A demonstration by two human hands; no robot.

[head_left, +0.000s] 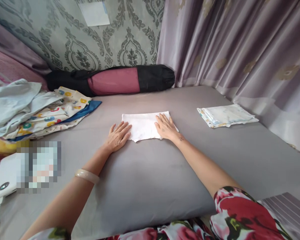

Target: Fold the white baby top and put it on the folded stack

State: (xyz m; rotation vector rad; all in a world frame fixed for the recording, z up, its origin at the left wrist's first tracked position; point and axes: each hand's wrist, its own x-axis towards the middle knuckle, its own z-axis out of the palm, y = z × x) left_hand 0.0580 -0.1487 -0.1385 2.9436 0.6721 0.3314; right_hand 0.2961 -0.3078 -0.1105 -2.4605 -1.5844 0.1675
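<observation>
A small white garment [143, 125] lies flat on the grey bed sheet [145, 180], wider than it is deep, with a short point at its lower edge. My left hand [118, 136] rests at its left edge, fingers spread, partly on the cloth and partly on the sheet. On the garment's right side lies my right hand [166, 126], palm down with the fingers stretched out and covering part of that edge. Neither hand grasps anything. The exact kind of garment cannot be made out.
Folded cloths [227, 115] form a low stack at the right. Loose clothes [45, 113] are heaped at the left, above a white device [7, 175] with a cable and a blurred patch. A black and pink roll bag [115, 81] lies along the wall; curtains [230, 43] hang at right.
</observation>
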